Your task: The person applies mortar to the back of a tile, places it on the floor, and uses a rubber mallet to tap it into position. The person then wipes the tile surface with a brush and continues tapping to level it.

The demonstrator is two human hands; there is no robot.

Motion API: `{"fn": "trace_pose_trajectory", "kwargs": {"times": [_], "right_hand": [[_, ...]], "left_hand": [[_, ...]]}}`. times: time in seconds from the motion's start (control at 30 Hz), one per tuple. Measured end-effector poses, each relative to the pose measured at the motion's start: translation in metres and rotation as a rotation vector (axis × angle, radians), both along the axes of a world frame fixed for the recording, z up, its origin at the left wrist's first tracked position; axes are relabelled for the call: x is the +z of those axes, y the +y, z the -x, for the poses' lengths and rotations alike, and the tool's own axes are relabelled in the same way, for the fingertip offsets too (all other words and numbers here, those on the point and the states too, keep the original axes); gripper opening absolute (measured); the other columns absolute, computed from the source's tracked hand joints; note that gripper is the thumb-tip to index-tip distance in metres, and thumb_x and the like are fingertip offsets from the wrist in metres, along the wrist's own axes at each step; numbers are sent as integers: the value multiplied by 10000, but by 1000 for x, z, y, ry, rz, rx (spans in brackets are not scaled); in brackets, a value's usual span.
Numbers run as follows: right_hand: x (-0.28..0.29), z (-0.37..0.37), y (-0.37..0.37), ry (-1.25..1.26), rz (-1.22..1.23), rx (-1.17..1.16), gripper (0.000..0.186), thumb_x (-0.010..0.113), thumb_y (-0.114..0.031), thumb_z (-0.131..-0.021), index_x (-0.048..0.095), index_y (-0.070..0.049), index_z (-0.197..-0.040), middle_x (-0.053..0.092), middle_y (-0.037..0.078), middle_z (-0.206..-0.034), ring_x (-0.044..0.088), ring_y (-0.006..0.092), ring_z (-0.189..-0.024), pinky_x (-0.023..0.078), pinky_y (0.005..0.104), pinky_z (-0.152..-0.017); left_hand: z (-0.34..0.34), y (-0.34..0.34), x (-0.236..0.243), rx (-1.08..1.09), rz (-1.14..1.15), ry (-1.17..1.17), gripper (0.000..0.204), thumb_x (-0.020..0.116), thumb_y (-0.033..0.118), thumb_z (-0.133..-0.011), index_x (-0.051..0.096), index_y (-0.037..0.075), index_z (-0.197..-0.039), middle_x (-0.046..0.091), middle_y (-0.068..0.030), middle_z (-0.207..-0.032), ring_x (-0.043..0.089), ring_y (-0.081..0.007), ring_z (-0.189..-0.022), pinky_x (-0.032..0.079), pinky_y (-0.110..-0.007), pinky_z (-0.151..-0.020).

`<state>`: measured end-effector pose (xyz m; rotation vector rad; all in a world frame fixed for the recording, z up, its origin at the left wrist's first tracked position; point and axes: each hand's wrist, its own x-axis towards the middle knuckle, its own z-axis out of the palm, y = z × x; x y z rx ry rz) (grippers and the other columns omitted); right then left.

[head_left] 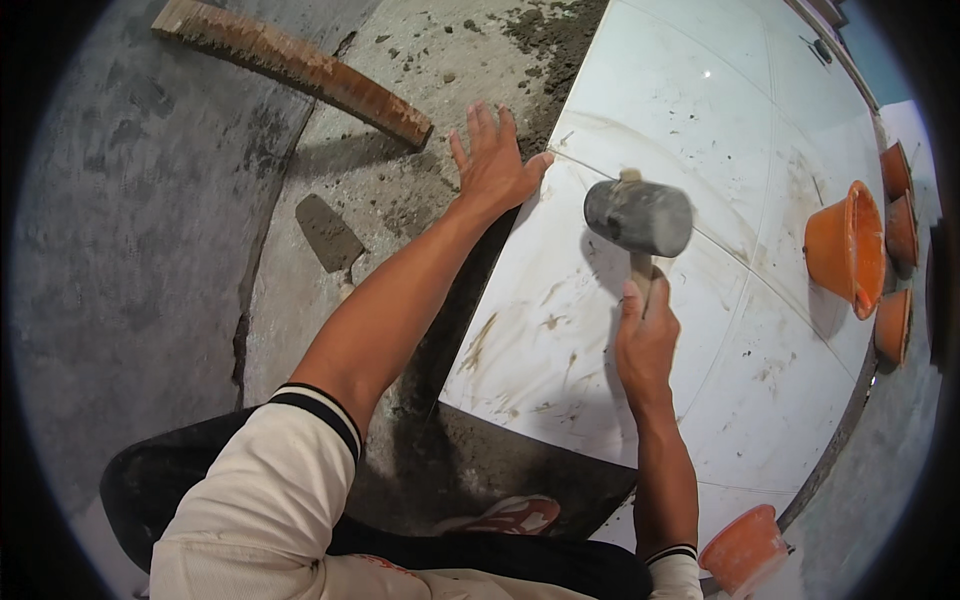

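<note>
My right hand is wrapped round the wooden handle of a rubber mallet. Its black head hangs over a white floor tile smeared with brown mortar. My left hand lies with fingers spread at the tile's left edge, near the joint with the farther tile. The thumb reaches onto the tile edge, and the fingers stretch over the rough mortar bed. Left of my forearm, a trowel rests on the rough floor, its blade coated with mortar and its handle partly hidden behind the arm.
A mortar-crusted wooden board lies at the far left. An orange bucket stands on the tiles at right, with several more orange containers beyond. Another orange bucket is at lower right. Loose mortar edges the far tiles.
</note>
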<state>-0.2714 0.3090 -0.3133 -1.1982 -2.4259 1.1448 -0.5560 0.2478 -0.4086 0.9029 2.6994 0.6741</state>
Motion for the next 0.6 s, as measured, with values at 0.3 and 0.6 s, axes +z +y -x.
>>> {"fn": "trace_pose_trajectory", "kwargs": {"times": [0.3,0.6], "right_hand": [[15,-6,-7,-6,13,-2,390,561,-163,-1093,520,69,-1404,696,323,-1176,691,483,-1082,538,480,-930],[23,-20,-12,-49,41,-41,356,550,-222,-1097,561,48,-1328,700,351,-1084,666,550,-1023,536,505,-867]], "left_hand": [[2,-2,1,15,11,-20,1114,664,641,-929,181,-37,-1668,50,-355,-1730,-49,-433,-1641,-58,-655,-1257],[2,1,8,29,54,-22,1141,695,649,-904,182,-17,-1675,57,-342,-1736,-40,-436,-1641,-34,-649,-1266]]}}
